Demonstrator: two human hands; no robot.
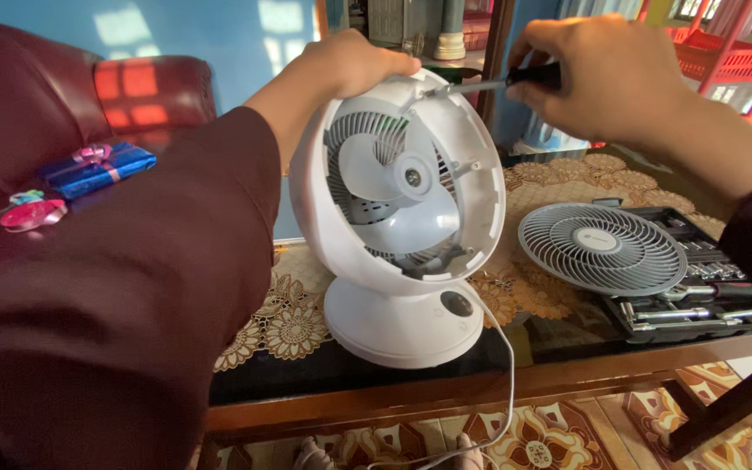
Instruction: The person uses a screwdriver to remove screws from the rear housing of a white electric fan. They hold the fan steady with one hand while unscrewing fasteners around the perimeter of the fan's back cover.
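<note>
My left hand (350,63) fingers clamp the fan (398,218) at 12 o'clock; right hand (598,74) fingers pinch the screwdriver (493,83), tip on the rim.

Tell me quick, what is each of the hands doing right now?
Left hand: closed over the top of the white fan, gripping it.
Right hand: closed on a screwdriver, tip at the fan's rim.

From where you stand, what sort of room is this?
Most likely a home living room, used for a small repair. A dark red sofa stands beside a glass-topped wooden table with a lace cloth, and a patterned rug covers the floor.
</note>
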